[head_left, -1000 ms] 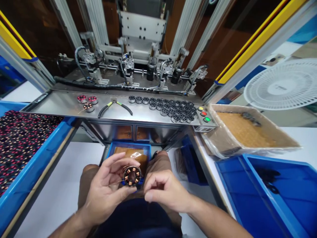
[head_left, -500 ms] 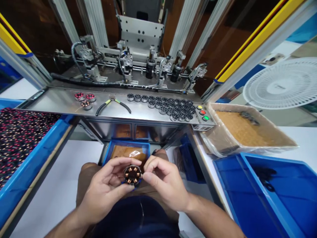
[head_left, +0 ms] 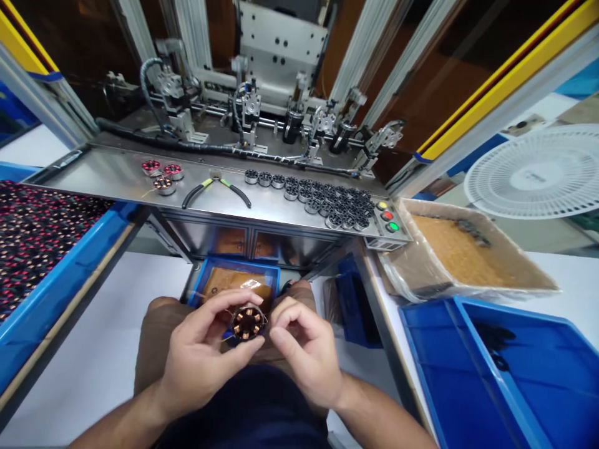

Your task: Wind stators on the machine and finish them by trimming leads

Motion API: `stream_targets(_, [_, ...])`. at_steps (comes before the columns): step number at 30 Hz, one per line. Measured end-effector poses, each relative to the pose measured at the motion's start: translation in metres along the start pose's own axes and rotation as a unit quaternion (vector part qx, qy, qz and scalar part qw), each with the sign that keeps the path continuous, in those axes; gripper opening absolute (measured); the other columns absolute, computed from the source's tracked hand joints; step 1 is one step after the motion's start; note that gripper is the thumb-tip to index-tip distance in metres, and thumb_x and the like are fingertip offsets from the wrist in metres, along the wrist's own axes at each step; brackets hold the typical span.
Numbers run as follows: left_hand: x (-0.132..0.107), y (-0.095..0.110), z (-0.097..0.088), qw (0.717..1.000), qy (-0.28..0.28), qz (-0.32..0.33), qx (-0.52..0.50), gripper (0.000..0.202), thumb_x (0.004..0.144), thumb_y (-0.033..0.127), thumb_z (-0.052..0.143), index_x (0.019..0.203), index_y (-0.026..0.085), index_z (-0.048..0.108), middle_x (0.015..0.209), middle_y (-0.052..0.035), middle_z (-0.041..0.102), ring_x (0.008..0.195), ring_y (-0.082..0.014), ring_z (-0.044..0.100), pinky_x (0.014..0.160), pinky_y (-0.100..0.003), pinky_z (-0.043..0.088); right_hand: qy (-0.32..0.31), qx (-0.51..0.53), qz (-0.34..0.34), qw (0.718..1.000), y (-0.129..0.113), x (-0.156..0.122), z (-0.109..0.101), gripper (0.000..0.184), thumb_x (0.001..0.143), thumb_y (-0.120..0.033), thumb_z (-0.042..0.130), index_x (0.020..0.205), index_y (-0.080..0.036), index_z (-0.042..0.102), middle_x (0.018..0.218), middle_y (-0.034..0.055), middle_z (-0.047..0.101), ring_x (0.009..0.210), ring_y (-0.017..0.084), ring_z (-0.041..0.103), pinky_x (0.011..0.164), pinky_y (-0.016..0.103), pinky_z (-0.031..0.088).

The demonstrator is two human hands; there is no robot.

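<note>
1. Closest to me through the head camera, the bare left hand point(head_left: 201, 349) curves thumb and fingers around a round black ring with copper-wound teeth point(head_left: 255, 328), its open face towards me. Thumb below and fingertips above grip the rim, so the ring sits in the air over the lap.
2. Just beside the ring's right edge, the bare right hand point(head_left: 309, 352) has thumb and forefinger curled almost together. I cannot tell whether a strand is pinched there (such wire is too fine to make out from where I sit).
3. Thin copper-coloured wire ends point(head_left: 226, 340) stick out on the ring's left side. I judge the step in hand to be fingertip work on these loose ends; the next move calls for a light, exact pinch from the right while the left holds the rim steady without crushing the windings.
4. Beyond the hands, between the knees, lies a blue plastic tray point(head_left: 276, 274) with a brown wrapped packet point(head_left: 234, 280) in it.
5. Farther off, a shiny metal ledge point(head_left: 103, 178) carries a copper-wound ring trailing a wire point(head_left: 163, 184), two red-wound rings point(head_left: 173, 171), open black-and-green-handled pliers point(head_left: 238, 195) and a dense cluster of dark metal rings point(head_left: 337, 202). I see neither hand near the pliers.
6. Farthest, behind the ledge, stands a row of silver-and-black machine fixtures point(head_left: 250, 106).
</note>
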State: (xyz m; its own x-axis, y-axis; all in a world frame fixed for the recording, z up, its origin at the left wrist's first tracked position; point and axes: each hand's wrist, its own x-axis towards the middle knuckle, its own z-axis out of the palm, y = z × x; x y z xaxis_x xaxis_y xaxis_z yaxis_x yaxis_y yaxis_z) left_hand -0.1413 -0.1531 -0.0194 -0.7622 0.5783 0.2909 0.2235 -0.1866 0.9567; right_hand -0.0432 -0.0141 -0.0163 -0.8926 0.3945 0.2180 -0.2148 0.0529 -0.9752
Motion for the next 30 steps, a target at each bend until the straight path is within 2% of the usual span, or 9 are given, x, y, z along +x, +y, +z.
stream_targets(4, [-0.006, -0.002, -0.004, 0.991, -0.001, 0.098, 0.092, 0.060, 0.066, -0.001, 0.077, 0.118, 0.026, 0.064, 0.111, -0.0010, 0.072, 0.104, -0.0168, 0.068, 0.094, -0.024, 0.056, -0.015, 0.036, -0.008, 0.999, -0.004, 0.006, 0.002, 0.023, 0.079, -0.030, 0.074, 0.089, -0.020, 0.056, 0.085, 0.0012, 0.052, 0.078, 0.016, 0.049, 0.072, 0.031, 0.041])
stream_targets(6, [-0.008, -0.003, -0.005, 0.988, -0.013, 0.114, 0.108, 0.060, 0.065, -0.003, 0.077, 0.117, 0.025, 0.065, 0.111, -0.0021, 0.072, 0.103, -0.0178, 0.068, 0.094, -0.026, 0.057, -0.024, 0.049, -0.013, 0.998, -0.007, 0.008, 0.007, 0.018, 0.083, -0.028, 0.070, 0.086, -0.020, 0.054, 0.085, 0.0012, 0.051, 0.079, 0.016, 0.049, 0.073, 0.031, 0.041])
stream_targets(13, [-0.008, -0.006, -0.004, 0.999, -0.002, 0.049, 0.018, 0.052, 0.072, -0.001, 0.073, 0.116, 0.026, 0.064, 0.114, -0.0001, 0.072, 0.107, -0.0147, 0.068, 0.096, -0.023, 0.056, 0.067, 0.077, 0.065, 0.993, 0.005, -0.001, 0.021, 0.019, 0.099, -0.029, 0.046, 0.082, -0.021, 0.046, 0.080, -0.0006, 0.049, 0.074, 0.013, 0.047, 0.071, 0.029, 0.040])
stream_targets(17, [-0.007, -0.006, -0.006, 0.996, -0.010, 0.062, 0.059, 0.053, 0.070, -0.001, 0.074, 0.116, 0.025, 0.065, 0.112, -0.0008, 0.072, 0.106, -0.0157, 0.068, 0.097, -0.024, 0.056, 0.074, 0.045, 0.004, 0.996, 0.005, 0.000, 0.013, 0.013, 0.094, -0.035, 0.055, 0.094, -0.022, 0.049, 0.093, 0.0025, 0.050, 0.084, 0.016, 0.050, 0.077, 0.033, 0.042])
stream_targets(19, [-0.008, -0.005, -0.007, 0.992, -0.014, 0.080, 0.097, 0.054, 0.069, -0.001, 0.075, 0.115, 0.024, 0.065, 0.111, -0.0018, 0.072, 0.104, -0.0169, 0.069, 0.095, -0.026, 0.058, 0.072, 0.000, -0.051, 0.996, -0.001, 0.004, 0.009, 0.027, 0.084, -0.034, 0.067, 0.102, -0.023, 0.052, 0.103, 0.0048, 0.050, 0.094, 0.019, 0.051, 0.084, 0.036, 0.043])
stream_targets(21, [-0.009, -0.004, -0.007, 0.986, -0.020, 0.102, 0.130, 0.055, 0.067, -0.002, 0.076, 0.115, 0.023, 0.065, 0.111, -0.0025, 0.072, 0.102, -0.0173, 0.069, 0.093, -0.026, 0.059, 0.054, -0.043, -0.073, 0.995, -0.008, 0.007, 0.007, 0.025, 0.081, -0.028, 0.071, 0.099, -0.022, 0.055, 0.105, 0.0052, 0.052, 0.097, 0.020, 0.052, 0.087, 0.036, 0.043])
stream_targets(24, [-0.009, -0.003, -0.006, 0.984, -0.028, 0.114, 0.134, 0.056, 0.066, -0.003, 0.075, 0.115, 0.023, 0.066, 0.111, -0.0027, 0.073, 0.103, -0.0178, 0.069, 0.095, -0.027, 0.057, 0.065, -0.049, -0.040, 0.996, -0.011, 0.010, 0.009, 0.005, 0.090, -0.021, 0.059, 0.085, -0.020, 0.057, 0.094, 0.0035, 0.054, 0.088, 0.016, 0.053, 0.081, 0.032, 0.044])
stream_targets(27, [-0.007, 0.000, -0.006, 0.994, -0.032, 0.069, 0.076, 0.055, 0.068, -0.001, 0.075, 0.115, 0.025, 0.066, 0.112, -0.0020, 0.073, 0.106, -0.0182, 0.069, 0.095, -0.027, 0.057, 0.101, 0.009, 0.010, 0.995, -0.008, 0.009, 0.012, 0.014, 0.094, -0.024, 0.055, 0.081, -0.019, 0.055, 0.084, 0.0017, 0.052, 0.080, 0.014, 0.051, 0.076, 0.030, 0.044])
stream_targets(30, [-0.003, 0.003, -0.006, 0.999, -0.020, 0.024, 0.022, 0.051, 0.069, 0.000, 0.076, 0.112, 0.026, 0.068, 0.109, -0.0011, 0.075, 0.103, -0.0173, 0.071, 0.093, -0.024, 0.058, 0.091, 0.076, 0.016, 0.993, -0.002, 0.004, 0.010, 0.021, 0.088, -0.040, 0.065, 0.091, -0.020, 0.057, 0.088, 0.0020, 0.053, 0.080, 0.015, 0.051, 0.075, 0.029, 0.045])
